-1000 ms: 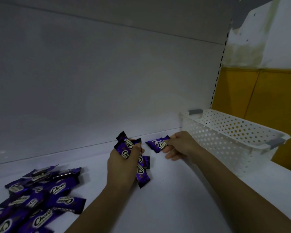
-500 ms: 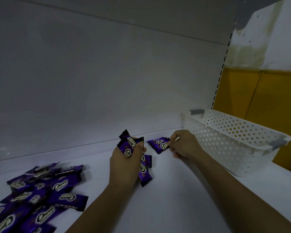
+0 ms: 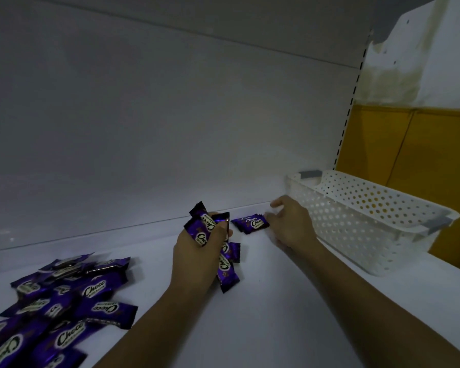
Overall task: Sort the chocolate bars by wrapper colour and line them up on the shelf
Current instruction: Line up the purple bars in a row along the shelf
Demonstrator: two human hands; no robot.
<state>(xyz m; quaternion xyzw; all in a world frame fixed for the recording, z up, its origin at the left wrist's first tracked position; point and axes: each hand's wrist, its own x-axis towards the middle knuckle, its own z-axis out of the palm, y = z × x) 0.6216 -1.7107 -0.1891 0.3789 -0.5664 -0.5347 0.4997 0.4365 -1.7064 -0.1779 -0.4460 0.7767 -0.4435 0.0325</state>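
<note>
My left hand [image 3: 197, 257] grips a bunch of several purple Choco bars [image 3: 206, 224], some sticking up above my fingers and some hanging below. A small stack of purple bars [image 3: 251, 223] lies flat on the white shelf [image 3: 290, 314] near the back wall. My right hand [image 3: 290, 224] hovers just right of that stack with fingers spread and relaxed, holding nothing; its fingertips are at the stack's right end. A loose pile of several purple bars [image 3: 64, 296] lies at the lower left of the shelf.
A white perforated plastic basket [image 3: 369, 224] with grey handles stands on the shelf at the right, close behind my right hand. The white back panel [image 3: 170, 115] rises behind the shelf. A yellow wall [image 3: 422, 155] shows beyond the upright.
My right hand set its purple bar down on the shelf near the back wall and let go, its fingers opening. My left hand kept its bunch almost still.
</note>
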